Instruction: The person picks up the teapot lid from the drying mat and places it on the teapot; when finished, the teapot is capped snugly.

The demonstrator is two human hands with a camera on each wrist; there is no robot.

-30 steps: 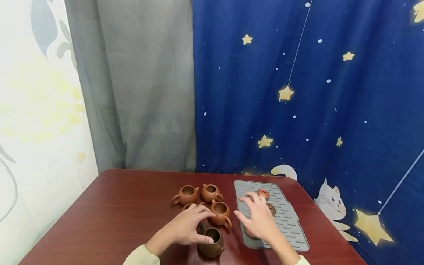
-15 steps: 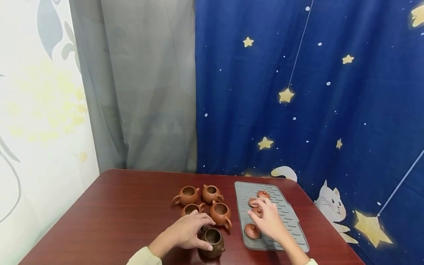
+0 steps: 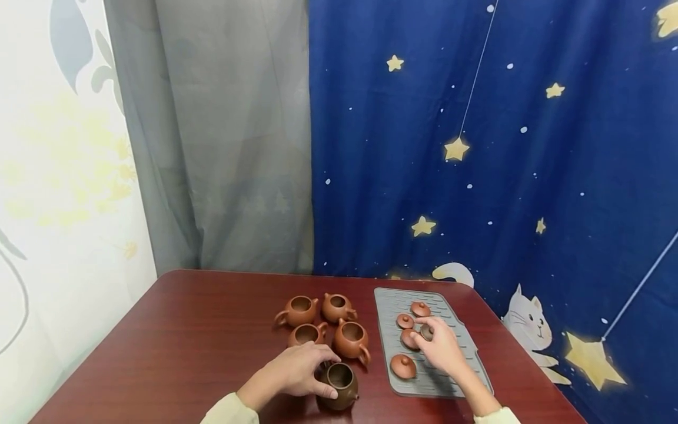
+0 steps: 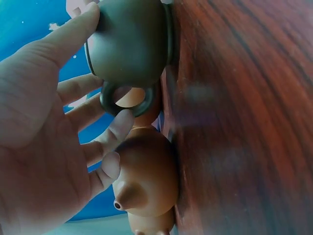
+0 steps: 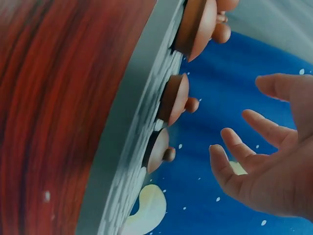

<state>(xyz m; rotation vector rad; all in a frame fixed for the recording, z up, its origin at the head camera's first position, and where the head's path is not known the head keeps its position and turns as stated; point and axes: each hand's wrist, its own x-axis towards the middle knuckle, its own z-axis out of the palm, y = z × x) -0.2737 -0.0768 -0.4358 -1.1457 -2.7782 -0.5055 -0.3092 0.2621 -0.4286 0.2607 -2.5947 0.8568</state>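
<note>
In the head view, my left hand [image 3: 304, 371] holds a dark brown lidless teapot [image 3: 345, 400], which stands on the table. Its thumb lies against the pot's rim, and the other fingers reach round behind near the ring handle [image 4: 105, 100]. My right hand [image 3: 442, 350] is over the grey mat, thumb and fingertips spread about a dark lid [image 3: 426, 332] that it partly hides. In the right wrist view, its fingers are apart with nothing between them. Reddish-brown lids lie knob up on the mat: one [image 3: 404, 366] at the front, another [image 3: 409, 339] beside the thumb.
Several reddish-brown teapots without lids, including one [image 3: 351, 339] just behind the dark pot, stand grouped mid-table. The grey ridged mat [image 3: 466, 377] lies at the right of the red-brown table [image 3: 175, 353]. Grey and blue curtains [image 3: 381, 176] hang behind.
My right hand has swung rightward across the lids, and the reddish lids it covered now show. My left hand has stayed at the dark teapot.
</note>
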